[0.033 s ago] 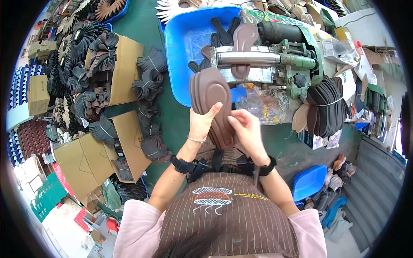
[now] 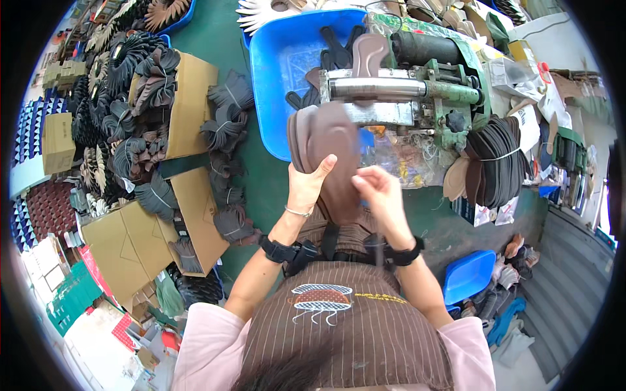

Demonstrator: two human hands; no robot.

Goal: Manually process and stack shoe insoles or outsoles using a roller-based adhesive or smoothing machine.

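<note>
A stack of brown shoe insoles (image 2: 301,140) is upright in my left hand (image 2: 306,189), with the fingers behind it and the thumb across the front. The top brown insole (image 2: 336,146) is slightly blurred and fanned out to the right of the others. My right hand (image 2: 381,192) has thumb and forefinger pinched at this insole's right edge. Just beyond, a roller machine (image 2: 385,88) with a shiny metal cylinder has another brown insole (image 2: 370,52) passing through it, its upper part sticking out on the far side.
Behind the machine's left side stands a blue tub (image 2: 274,72) with several dark insoles. To the right lies a tied bundle of black insoles (image 2: 499,163). Cardboard boxes (image 2: 124,244) and more bundles fill the left. A smaller blue basin (image 2: 469,277) is at lower right.
The insole in the roller machine has moved farther away through the rollers. The top insole in my hands has shifted right, off the stack, and my right hand has moved slightly right with it.
</note>
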